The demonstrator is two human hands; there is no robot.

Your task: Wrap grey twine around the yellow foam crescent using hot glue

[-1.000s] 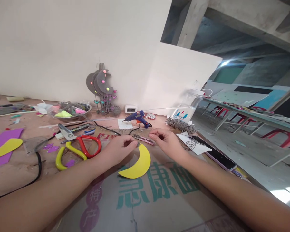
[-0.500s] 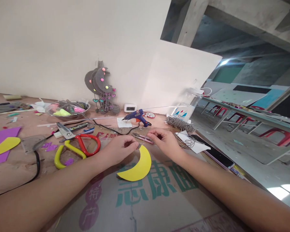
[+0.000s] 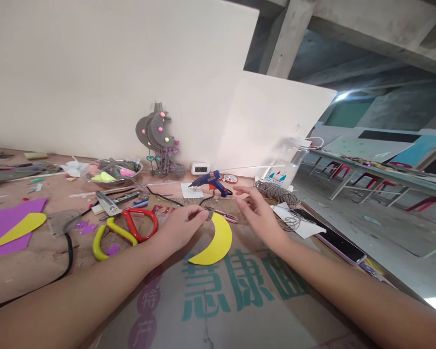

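A yellow crescent moon cutout (image 3: 221, 242) hangs over the printed cardboard, its upper tip pinched between the thumb and fingers of my left hand (image 3: 185, 224). A small grey bit shows at that tip, too small to name. My right hand (image 3: 256, 213) is off the crescent, fingers apart and holding nothing. Its fingertips are near the handle of a blue glue gun (image 3: 211, 180), which rests at the back of the table; I cannot tell whether they touch. Below the glue gun lies a pink-handled tool (image 3: 227, 216), partly hidden behind the crescent and left hand.
Large scissors with red and yellow handles (image 3: 140, 224) lie left of my left arm. Behind stand a bowl of craft bits (image 3: 112, 172), a grey moon ornament (image 3: 158, 138) and a small clock (image 3: 200, 168). Grey cord (image 3: 276, 192), a phone (image 3: 336, 240) and a clear jug (image 3: 285, 162) are at right.
My right hand has moved away from the crescent's tip, its fingers spreading apart toward the glue gun. My left hand keeps its pinch. The whole view has shifted slightly.
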